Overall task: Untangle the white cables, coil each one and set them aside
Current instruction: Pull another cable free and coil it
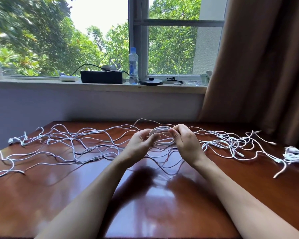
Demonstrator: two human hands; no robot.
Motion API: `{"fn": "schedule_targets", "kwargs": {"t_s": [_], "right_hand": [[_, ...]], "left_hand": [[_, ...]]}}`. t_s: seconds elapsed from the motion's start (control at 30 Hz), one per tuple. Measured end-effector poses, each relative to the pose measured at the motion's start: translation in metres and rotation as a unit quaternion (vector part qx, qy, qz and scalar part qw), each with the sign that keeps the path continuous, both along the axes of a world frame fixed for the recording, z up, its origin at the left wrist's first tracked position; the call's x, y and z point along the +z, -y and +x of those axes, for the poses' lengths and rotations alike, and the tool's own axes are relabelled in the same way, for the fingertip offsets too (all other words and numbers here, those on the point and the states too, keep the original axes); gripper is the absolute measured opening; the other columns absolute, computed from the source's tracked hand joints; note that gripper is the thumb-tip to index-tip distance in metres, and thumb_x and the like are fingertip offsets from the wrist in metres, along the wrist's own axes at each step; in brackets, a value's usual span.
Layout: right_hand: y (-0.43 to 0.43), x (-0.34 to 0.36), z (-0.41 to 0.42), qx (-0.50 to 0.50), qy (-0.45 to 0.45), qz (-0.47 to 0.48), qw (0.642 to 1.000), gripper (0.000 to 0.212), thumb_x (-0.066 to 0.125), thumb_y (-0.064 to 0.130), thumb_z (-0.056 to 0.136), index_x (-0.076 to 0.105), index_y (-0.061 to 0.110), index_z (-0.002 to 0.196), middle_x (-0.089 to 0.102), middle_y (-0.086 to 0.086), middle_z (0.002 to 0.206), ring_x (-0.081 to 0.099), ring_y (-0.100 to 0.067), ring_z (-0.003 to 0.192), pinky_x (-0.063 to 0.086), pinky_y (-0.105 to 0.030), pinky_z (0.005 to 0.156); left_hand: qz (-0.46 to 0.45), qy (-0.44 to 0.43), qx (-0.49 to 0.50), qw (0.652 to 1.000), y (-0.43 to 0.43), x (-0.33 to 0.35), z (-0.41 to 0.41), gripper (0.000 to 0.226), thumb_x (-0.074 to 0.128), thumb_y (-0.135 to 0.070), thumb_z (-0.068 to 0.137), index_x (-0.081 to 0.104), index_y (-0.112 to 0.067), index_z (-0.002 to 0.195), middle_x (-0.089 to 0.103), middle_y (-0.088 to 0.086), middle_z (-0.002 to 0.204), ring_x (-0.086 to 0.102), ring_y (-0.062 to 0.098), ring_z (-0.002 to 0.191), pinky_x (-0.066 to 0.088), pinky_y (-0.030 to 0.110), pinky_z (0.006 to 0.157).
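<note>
**Coil held in both hands above a table strewn with white cable**

On the windowsill (41, 83) stands a clear plastic bottle (133, 66) with a blue cap; how full it is cannot be told. Beside it, a black box (102, 77) carries white plugs and cords (112, 65) on its lid.

The table (76, 195) is glossy red-brown wood set against a pale wall, with a brown curtain (257, 66) at the right and green trees outside the window.

The left hand (141, 142) curls round the left side of a small round coil (162, 135), and the right hand (185, 140) pinches its right side, holding it just above the table's middle. Loose white cables (67, 144) sprawl, crossing one another, from edge to edge. A white bundle (297, 155) lies at the far right.
</note>
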State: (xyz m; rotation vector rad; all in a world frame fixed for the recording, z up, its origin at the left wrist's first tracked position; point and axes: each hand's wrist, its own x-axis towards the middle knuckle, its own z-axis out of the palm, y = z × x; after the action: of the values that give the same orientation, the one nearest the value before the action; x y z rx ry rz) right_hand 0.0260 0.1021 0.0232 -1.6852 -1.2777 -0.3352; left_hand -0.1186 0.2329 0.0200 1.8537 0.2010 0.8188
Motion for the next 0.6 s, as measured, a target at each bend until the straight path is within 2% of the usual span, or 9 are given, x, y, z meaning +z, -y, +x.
{"fn": "schedule_targets", "kwargs": {"t_s": [0.07, 0.13, 0.2, 0.3, 0.43, 0.5, 0.6], "right_hand": [[0.001, 0.001, -0.001, 0.005, -0.017, 0.011, 1.0, 0.024, 0.053, 0.03, 0.104, 0.062, 0.01, 0.094, 0.061, 0.001, 0.089, 0.055, -0.013, 0.083, 0.04, -0.023, 0.075], [0.001, 0.002, -0.002, 0.007, -0.023, 0.015, 1.0, 0.023, 0.053, 0.029, 0.104, 0.063, 0.01, 0.094, 0.062, 0.002, 0.088, 0.055, -0.011, 0.082, 0.039, -0.017, 0.073], [0.001, 0.002, -0.003, 0.009, -0.032, 0.013, 0.999, 0.023, 0.054, 0.029, 0.104, 0.063, 0.011, 0.094, 0.062, 0.003, 0.086, 0.055, -0.01, 0.08, 0.038, -0.011, 0.071], [0.002, 0.003, -0.004, 0.023, -0.062, 0.01, 0.998, 0.023, 0.054, 0.031, 0.104, 0.062, 0.012, 0.092, 0.059, 0.008, 0.077, 0.053, -0.005, 0.073, 0.039, -0.016, 0.068], [0.003, 0.005, -0.008, 0.038, -0.097, -0.002, 0.995, 0.021, 0.056, 0.029, 0.103, 0.061, 0.015, 0.088, 0.055, 0.009, 0.069, 0.048, -0.003, 0.062, 0.038, -0.022, 0.063], [0.004, 0.007, -0.01, 0.065, -0.119, 0.0, 0.991, 0.017, 0.056, 0.024, 0.104, 0.061, 0.016, 0.09, 0.059, 0.008, 0.073, 0.052, -0.002, 0.065, 0.041, -0.02, 0.065], [0.006, 0.008, -0.01, 0.089, -0.152, 0.021, 0.984, 0.013, 0.053, 0.015, 0.104, 0.064, 0.012, 0.097, 0.067, 0.005, 0.089, 0.06, 0.002, 0.079, 0.044, -0.011, 0.072]], "left_hand": [[0.01, 0.006, 0.015, 1.0, 0.0, 0.0, 0.0, 0.027, 0.061, -0.032, 0.1, 0.073, -0.008, 0.101, 0.073, 0.016, 0.093, 0.059, 0.014, 0.078, 0.048, 0.031, 0.073], [0.015, 0.012, 0.021, 1.0, 0.001, 0.0, 0.002, 0.025, 0.058, -0.027, 0.101, 0.07, -0.006, 0.097, 0.072, 0.011, 0.087, 0.061, 0.012, 0.07, 0.047, 0.023, 0.062], [0.024, 0.007, 0.027, 0.999, -0.001, -0.002, 0.003, 0.026, 0.055, -0.025, 0.103, 0.067, -0.005, 0.094, 0.07, 0.015, 0.083, 0.061, 0.016, 0.064, 0.046, 0.026, 0.054], [0.011, -0.005, 0.023, 1.0, -0.006, -0.005, 0.006, 0.032, 0.05, -0.023, 0.106, 0.065, 0.003, 0.094, 0.063, 0.012, 0.063, 0.054, 0.026, 0.056, 0.044, 0.028, 0.048], [0.002, -0.012, 0.027, 1.0, -0.008, -0.007, 0.007, 0.032, 0.046, -0.017, 0.107, 0.059, 0.009, 0.093, 0.062, 0.01, 0.059, 0.053, 0.03, 0.054, 0.044, 0.029, 0.046], [0.015, -0.013, 0.039, 0.999, -0.01, -0.007, 0.007, 0.031, 0.046, -0.015, 0.107, 0.06, 0.006, 0.088, 0.061, 0.01, 0.057, 0.05, 0.027, 0.049, 0.041, 0.028, 0.045], [0.021, -0.012, 0.041, 0.999, -0.009, -0.006, 0.005, 0.034, 0.047, -0.013, 0.106, 0.063, -0.002, 0.078, 0.058, 0.017, 0.057, 0.047, 0.024, 0.047, 0.038, 0.026, 0.042]]}}
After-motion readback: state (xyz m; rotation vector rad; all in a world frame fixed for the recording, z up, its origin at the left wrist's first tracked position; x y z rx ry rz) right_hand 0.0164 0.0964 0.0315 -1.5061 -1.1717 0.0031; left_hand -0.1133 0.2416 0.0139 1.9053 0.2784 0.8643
